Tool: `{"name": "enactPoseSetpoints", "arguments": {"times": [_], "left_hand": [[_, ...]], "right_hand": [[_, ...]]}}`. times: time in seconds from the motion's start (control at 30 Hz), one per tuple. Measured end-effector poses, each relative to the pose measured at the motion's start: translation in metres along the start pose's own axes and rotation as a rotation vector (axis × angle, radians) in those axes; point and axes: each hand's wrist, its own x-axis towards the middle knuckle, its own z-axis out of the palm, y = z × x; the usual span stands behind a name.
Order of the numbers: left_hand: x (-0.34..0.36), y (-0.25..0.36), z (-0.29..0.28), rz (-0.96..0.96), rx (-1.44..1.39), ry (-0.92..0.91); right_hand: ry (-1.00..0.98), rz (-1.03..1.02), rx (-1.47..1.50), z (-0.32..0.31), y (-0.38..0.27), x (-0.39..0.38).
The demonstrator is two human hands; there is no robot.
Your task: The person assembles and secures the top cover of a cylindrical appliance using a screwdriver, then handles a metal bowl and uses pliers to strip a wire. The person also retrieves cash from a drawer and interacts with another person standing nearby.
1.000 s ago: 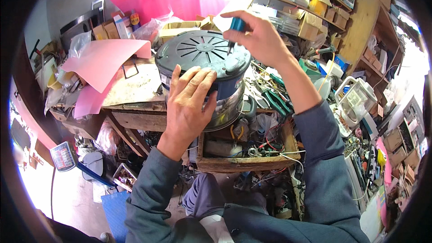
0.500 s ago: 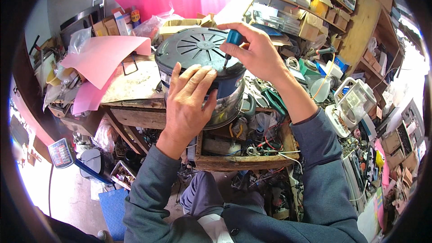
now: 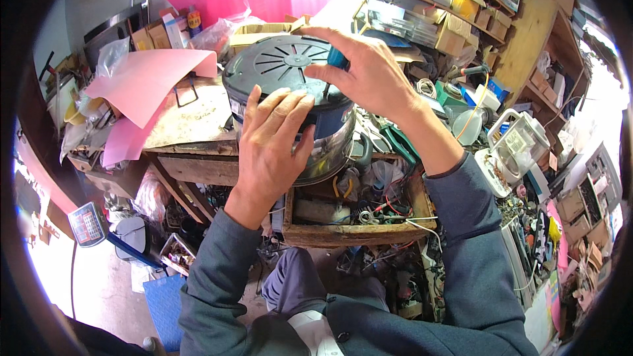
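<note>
A round appliance (image 3: pixel 330 153) with a shiny metal side stands in front of me, its black slotted cover (image 3: pixel 264 74) facing up. My left hand (image 3: pixel 275 138) lies against its near edge, fingers stretched over the rim and thumb apart on the side. Above the right part of the cover is my right hand (image 3: pixel 369 69), thumb and index finger spread wide. Between them, close to the palm, a screwdriver with a blue handle (image 3: pixel 338 58) stands nearly upright, its dark shaft pointing down at the cover near the rim. My other right fingers are hidden behind the hand.
The appliance stands on a worn wooden bench (image 3: pixel 191 118) with pink sheets (image 3: pixel 148 82) at left. Below it, a pulled-out wooden drawer (image 3: pixel 356 234) holds wires and small parts. A clear plastic housing (image 3: pixel 521 142) and heaped parts crowd the right. Loaded shelves (image 3: pixel 448 0) rise behind.
My right thumb and index finger have spread away from the screwdriver handle. The left hand keeps its place on the rim. The whole view has shifted slightly.
</note>
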Motion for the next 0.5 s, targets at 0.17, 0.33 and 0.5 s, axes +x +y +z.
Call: {"name": "enactPoseSetpoints", "arguments": {"times": [0.17, 0.33, 0.5], "left_hand": [[0.001, -0.003, 0.003, 0.025, -0.029, 0.032], [-0.001, -0.002, 0.002, 0.019, -0.004, 0.019], [0.001, -0.005, 0.003, 0.017, -0.01, 0.024]], "right_hand": [[0.069, -0.004, 0.083, 0.011, 0.007, 0.0], [0.101, -0.087, 0.275, 0.021, 0.017, 0.011], [0.02, 0.082, -0.261, 0.008, -0.005, 0.011]]}}
